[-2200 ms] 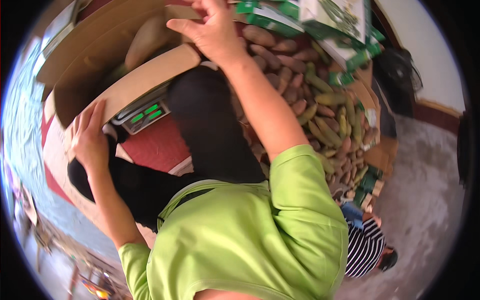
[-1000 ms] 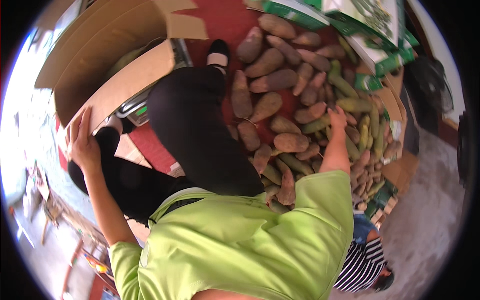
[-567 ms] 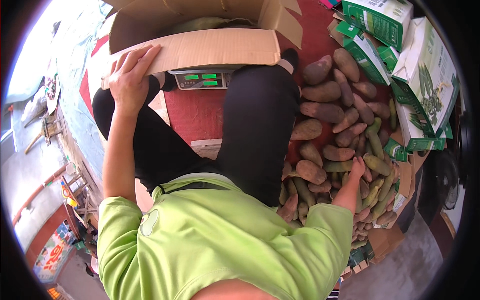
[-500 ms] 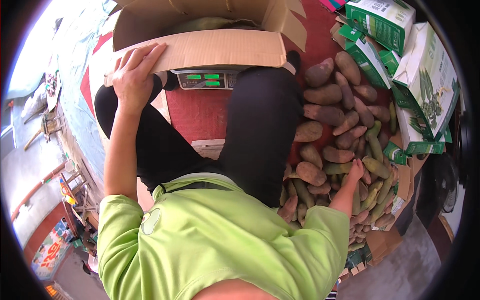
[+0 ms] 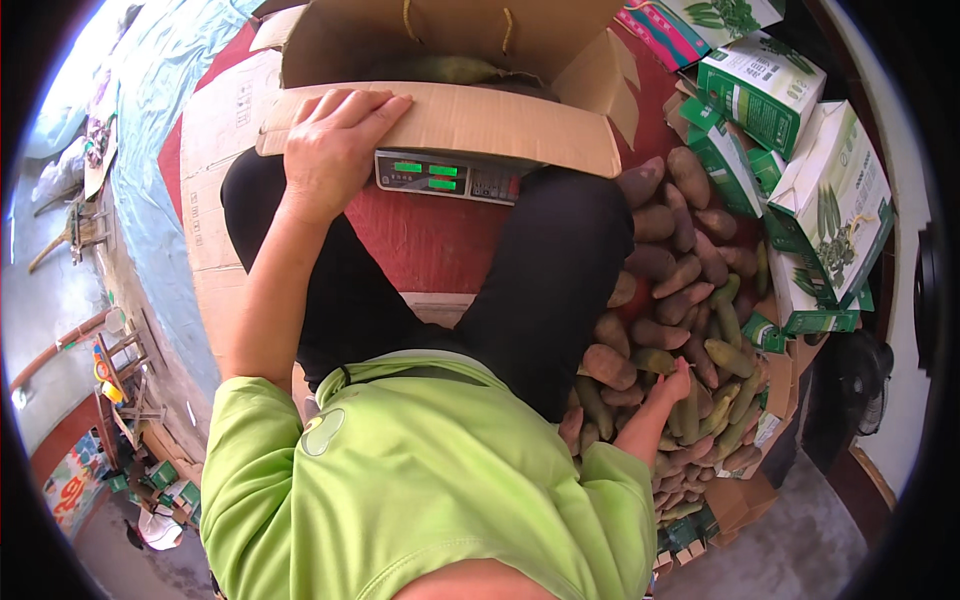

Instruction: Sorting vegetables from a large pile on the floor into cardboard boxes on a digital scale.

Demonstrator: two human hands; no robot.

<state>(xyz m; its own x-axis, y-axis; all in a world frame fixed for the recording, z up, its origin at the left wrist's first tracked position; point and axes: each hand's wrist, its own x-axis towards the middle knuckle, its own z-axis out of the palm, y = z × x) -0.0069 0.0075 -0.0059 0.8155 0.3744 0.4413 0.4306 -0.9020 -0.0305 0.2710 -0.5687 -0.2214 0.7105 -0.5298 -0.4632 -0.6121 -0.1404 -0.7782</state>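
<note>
Tubers (image 5: 608,367) beside right hand (image 5: 676,382), carton (image 5: 500,122) under left (image 5: 333,152)

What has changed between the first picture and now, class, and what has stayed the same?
The right hand has moved from the right end of the cardboard box rightward and back toward the body, to the vegetable pile; whether it grips anything is unclear. The left hand stays on the near flap, and the digital scale is still lit.
</note>
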